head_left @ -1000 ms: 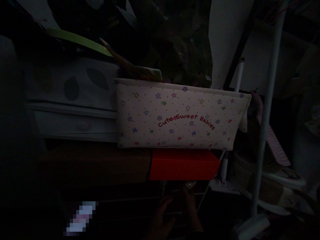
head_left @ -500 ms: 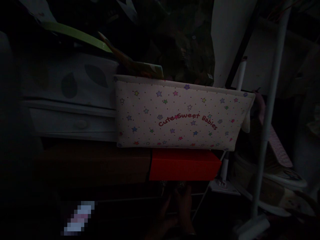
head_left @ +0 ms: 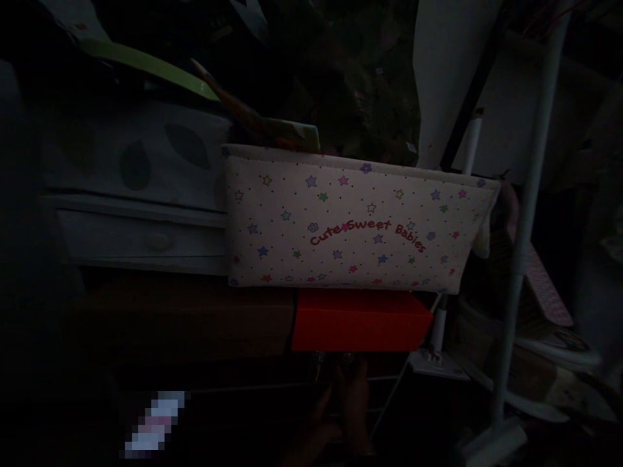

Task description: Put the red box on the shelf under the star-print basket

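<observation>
The scene is very dark. Low in the middle, my left hand [head_left: 322, 410] and my right hand [head_left: 356, 401] are raised side by side, close together. Their fingertips reach up to small glittery things [head_left: 333, 358] just under a red box [head_left: 359, 320]. The dark hides the fingers, so I cannot make out whether either hand grips anything. Above the red box stands a cream fabric organiser [head_left: 350, 224] with coloured stars and the words "Cute Sweet Babies".
A pale drawer unit [head_left: 141, 237] stands at the left, with a brown box [head_left: 185, 318] below it. A green sheet [head_left: 146, 65] pokes out above. White poles [head_left: 520, 246] and a stand base [head_left: 491, 441] are at the right, beside stacked clutter.
My two hands have drawn closer together under the red box. The view has shifted slightly to the left and down.
</observation>
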The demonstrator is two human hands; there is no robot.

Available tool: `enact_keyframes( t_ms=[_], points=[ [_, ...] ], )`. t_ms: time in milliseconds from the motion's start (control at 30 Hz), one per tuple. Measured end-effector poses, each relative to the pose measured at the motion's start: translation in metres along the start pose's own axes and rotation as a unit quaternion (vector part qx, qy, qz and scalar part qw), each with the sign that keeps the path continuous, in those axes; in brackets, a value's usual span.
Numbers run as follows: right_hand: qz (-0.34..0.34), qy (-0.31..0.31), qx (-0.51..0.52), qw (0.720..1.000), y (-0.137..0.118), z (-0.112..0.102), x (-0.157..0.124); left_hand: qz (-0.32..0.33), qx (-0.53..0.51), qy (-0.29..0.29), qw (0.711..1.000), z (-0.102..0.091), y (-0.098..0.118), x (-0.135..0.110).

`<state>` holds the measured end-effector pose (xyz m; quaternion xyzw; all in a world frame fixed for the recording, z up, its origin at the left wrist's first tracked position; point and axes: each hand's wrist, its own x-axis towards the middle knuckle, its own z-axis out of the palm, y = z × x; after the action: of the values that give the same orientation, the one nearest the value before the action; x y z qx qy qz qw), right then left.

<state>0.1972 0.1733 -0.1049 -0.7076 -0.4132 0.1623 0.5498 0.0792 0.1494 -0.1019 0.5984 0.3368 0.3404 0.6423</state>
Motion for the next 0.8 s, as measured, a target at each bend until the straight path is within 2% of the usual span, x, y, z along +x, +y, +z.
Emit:
enact_keyframes(
  t_ms=[167,367,533,800],
  points=[
    [-0.010,-0.005,0.000,1.000,0.000,0.002,0.000,0.005,0.017,0.014,1.000,-0.001,0.004,-0.005],
    [-0.017,-0.001,0.003,1.000,-0.003,0.001,0.000,-0.005,0.029,0.006,1.000,0.003,0.004,0.001],
    [-0.019,-0.029,0.006,0.999,-0.004,0.000,-0.002,0.001,0.035,0.016,0.999,0.001,0.007,-0.008],
    [-0.027,-0.040,0.037,0.998,0.007,0.001,0.005,0.010,0.028,0.027,0.999,0.002,0.012,-0.012]
  ],
)
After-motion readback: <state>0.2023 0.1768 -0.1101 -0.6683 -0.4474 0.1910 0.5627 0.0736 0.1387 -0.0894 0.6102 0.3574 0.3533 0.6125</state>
